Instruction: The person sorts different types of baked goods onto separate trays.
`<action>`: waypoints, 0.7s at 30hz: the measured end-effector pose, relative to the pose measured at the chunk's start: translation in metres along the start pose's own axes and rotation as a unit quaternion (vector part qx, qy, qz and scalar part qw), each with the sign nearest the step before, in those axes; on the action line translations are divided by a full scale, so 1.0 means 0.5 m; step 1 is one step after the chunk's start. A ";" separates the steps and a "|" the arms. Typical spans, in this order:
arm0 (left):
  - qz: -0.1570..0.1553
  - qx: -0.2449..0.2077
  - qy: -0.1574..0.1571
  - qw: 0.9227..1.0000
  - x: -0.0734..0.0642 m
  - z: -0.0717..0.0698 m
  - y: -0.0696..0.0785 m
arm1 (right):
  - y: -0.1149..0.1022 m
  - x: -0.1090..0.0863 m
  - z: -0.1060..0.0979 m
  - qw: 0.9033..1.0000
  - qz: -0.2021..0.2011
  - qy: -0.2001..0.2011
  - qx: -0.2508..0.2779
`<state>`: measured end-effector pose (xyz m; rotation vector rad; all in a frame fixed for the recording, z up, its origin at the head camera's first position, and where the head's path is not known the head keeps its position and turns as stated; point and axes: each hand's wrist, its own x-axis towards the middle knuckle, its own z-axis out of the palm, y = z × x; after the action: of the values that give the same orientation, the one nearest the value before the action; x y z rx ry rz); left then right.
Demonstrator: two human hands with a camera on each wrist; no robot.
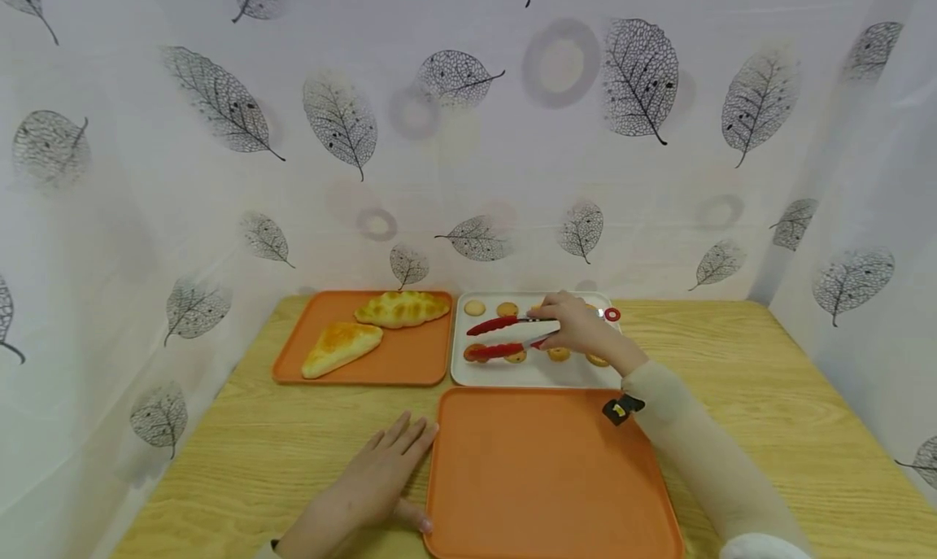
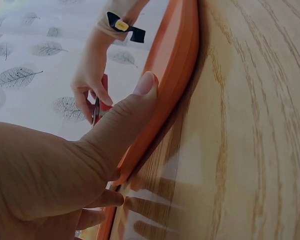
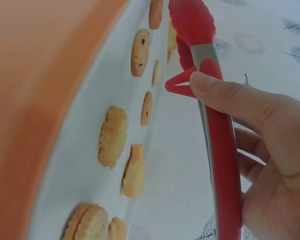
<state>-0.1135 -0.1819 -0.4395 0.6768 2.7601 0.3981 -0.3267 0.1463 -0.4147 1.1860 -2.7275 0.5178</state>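
My right hand (image 1: 581, 327) grips red-and-silver tongs (image 1: 498, 351) above a white tray (image 1: 542, 373) of cookies. The tongs' scalloped red tips point left and stand apart. Seen from the right wrist, the thumb lies along the red handle of the tongs (image 3: 222, 160), and nothing shows between their tips. Several cookies (image 3: 113, 136) lie in rows on the white tray. My left hand (image 1: 373, 478) is at the left edge of the large orange tray (image 1: 549, 469), fingers extended. In the left wrist view, its thumb touches the rim of the orange tray (image 2: 172, 70).
A second orange tray (image 1: 410, 360) at the back left bears a triangular bread (image 1: 340, 349) and a ridged bread loaf (image 1: 401, 309). The trays stand close together on a wooden table (image 1: 761, 396). A leaf-patterned curtain (image 1: 468, 168) encloses the back and sides.
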 end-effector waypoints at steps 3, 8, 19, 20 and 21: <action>0.002 0.001 0.002 1.000 0.000 0.000 0.000 | 0.002 -0.019 -0.009 1.000 0.009 0.014 0.000; 0.001 0.001 0.003 1.000 -0.001 -0.003 0.001 | 0.010 -0.067 -0.028 0.999 0.039 0.020 0.002; 0.002 0.007 -0.004 1.000 0.000 -0.003 -0.002 | 0.033 -0.221 -0.054 0.994 0.073 0.075 0.006; 0.001 0.007 -0.006 1.000 0.000 -0.002 -0.002 | 0.036 -0.237 -0.057 0.994 0.074 0.082 0.003; 0.000 0.003 -0.009 1.000 0.000 -0.002 -0.001 | 0.039 -0.253 -0.060 0.993 0.074 0.091 -0.004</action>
<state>-0.1140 -0.1828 -0.4386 0.6791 2.7457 0.3819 -0.2549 0.2562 -0.4227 0.8904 -2.6685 0.6008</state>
